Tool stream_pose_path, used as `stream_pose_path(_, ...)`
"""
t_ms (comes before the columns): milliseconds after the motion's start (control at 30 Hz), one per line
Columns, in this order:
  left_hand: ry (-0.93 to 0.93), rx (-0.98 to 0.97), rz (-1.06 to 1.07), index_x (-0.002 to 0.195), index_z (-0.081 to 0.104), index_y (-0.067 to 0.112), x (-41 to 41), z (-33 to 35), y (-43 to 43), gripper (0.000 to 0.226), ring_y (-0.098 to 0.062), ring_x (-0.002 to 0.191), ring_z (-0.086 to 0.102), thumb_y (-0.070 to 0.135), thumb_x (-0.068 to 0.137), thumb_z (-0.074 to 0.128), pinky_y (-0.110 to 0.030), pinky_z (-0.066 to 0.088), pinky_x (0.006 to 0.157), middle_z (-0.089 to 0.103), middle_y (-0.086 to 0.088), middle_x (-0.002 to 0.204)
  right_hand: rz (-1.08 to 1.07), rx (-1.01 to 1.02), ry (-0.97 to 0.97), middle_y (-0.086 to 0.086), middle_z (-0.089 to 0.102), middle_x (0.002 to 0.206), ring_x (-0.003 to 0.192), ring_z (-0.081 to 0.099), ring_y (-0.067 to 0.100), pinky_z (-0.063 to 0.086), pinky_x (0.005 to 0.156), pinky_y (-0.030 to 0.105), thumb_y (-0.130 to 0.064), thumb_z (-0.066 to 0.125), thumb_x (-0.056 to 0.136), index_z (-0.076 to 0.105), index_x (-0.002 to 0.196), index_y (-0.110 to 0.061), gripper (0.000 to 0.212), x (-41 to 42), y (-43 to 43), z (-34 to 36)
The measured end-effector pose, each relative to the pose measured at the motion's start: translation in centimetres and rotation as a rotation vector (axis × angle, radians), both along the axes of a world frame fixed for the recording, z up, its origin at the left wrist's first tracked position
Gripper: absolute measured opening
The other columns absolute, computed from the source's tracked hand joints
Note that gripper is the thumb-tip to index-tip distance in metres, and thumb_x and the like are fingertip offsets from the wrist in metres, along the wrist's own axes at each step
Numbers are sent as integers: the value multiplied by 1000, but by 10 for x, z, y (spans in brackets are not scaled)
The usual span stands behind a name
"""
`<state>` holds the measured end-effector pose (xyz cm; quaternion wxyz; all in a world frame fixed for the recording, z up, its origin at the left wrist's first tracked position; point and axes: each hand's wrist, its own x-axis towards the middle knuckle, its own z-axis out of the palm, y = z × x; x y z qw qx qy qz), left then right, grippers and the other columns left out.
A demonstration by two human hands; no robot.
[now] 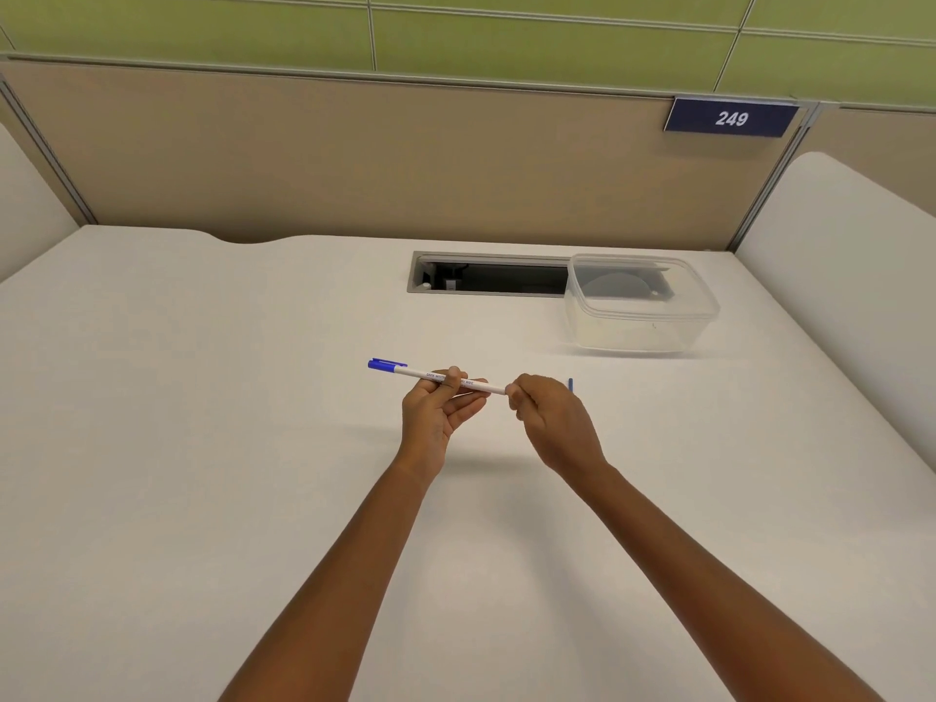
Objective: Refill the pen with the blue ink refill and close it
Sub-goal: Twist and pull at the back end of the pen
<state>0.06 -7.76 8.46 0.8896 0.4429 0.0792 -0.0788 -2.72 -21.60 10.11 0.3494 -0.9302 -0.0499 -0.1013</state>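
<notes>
Left hand (435, 412) gripping pen (440, 378) mid-desk (202, 448), right hand (549, 420) pinching its end

1. the scene is lit brightly and evenly from overhead; the white desk (202, 423) is rendered slightly warm.
2. a soft, diffuse shadow is cast beneath the left hand (438, 412) and right hand (554, 423).
3. the partition (354, 159) edges are bowed by wide-angle distortion.
4. fine detail is slightly softened.

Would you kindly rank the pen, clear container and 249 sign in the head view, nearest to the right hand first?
1. Pen, touching the right hand.
2. Clear container, farther back on the desk.
3. 249 sign, up on the partition.
</notes>
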Motion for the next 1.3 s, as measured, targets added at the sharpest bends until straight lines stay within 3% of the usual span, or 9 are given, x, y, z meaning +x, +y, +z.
stream_pose_path(133, -3, 14, 2, 81, 56, 6, 1, 0, -1, 15, -17, 64, 72, 8, 92, 48, -21, 59, 59, 74, -4, 63, -69, 618, 346, 3, 45, 56, 38, 41, 7, 39, 52, 23, -20, 39, 96, 48, 57, -14, 41, 8, 5, 9)
stream_pose_path(200, -1, 14, 6, 81, 56, 7, 0, 0, -1, 15, -17, 64, 72, 8, 92, 48, -21, 59, 59, 74, -3, 62, -79, 789, 446, 3, 45, 55, 32, 37, 5, 41, 48, 21, -22, 39, 96, 51, 57, -12, 42, 9, 5, 11)
stream_pose_path(333, 7, 3, 18, 80, 57, 7, 0, -1, 0, 15, -17, 63, 72, 8, 92, 48, -21, 58, 58, 74, -3, 62, -62, 350, 283, 6, 55, 54, 51, 53, 13, 41, 60, 26, -33, 37, 96, 56, 63, -13, 43, 3, 4, 6)
stream_pose_path(467, 19, -1, 28, 81, 57, 7, 0, -2, 0, 15, -17, 63, 72, 7, 92, 48, -22, 58, 57, 74, -3, 62, 32, -43, -13, 10, 65, 83, 78, 57, 24, 42, 69, 33, -26, 52, 90, 57, 95, -9, 18, -1, 3, -3)
stream_pose_path(633, 26, 2, 22, 82, 57, 6, -1, -3, 0, 13, -17, 63, 72, 8, 92, 48, -22, 58, 57, 74, -3, 62, 73, -285, -226, 18, 65, 75, 71, 56, 35, 38, 62, 39, -11, 58, 85, 63, 85, 1, 13, 2, 1, -1)
stream_pose_path(933, 11, 15, -8, 80, 56, 7, 0, -2, -2, 15, -16, 64, 72, 9, 92, 48, -21, 58, 58, 74, -4, 63, 59, -76, -37, 16, 64, 80, 81, 50, 28, 33, 70, 33, -14, 48, 91, 61, 80, -1, 22, 1, -1, 4)
stream_pose_path(1067, 6, 15, -15, 80, 56, 6, -1, -2, -2, 15, -16, 63, 72, 9, 93, 47, -21, 58, 57, 74, -4, 63, 13, 62, 121, 5, 50, 60, 64, 45, 23, 25, 56, 31, -20, 41, 94, 49, 58, -11, 38, 1, 1, 9)
stream_pose_path(1167, 11, 11, -13, 80, 56, 7, -1, -1, -3, 15, -17, 63, 72, 9, 92, 48, -21, 58, 57, 74, -4, 63, -31, 177, 252, 1, 45, 52, 54, 49, 20, 34, 58, 30, -26, 37, 96, 38, 47, -18, 50, 4, 3, 13)
stream_pose_path(1300, 5, 19, -21, 80, 56, 7, -1, -1, -3, 15, -17, 64, 72, 8, 92, 47, -21, 58, 57, 74, -4, 64, -74, 549, 453, 1, 41, 48, 37, 52, 11, 42, 53, 21, -27, 37, 96, 42, 47, -13, 52, 7, 4, 18)
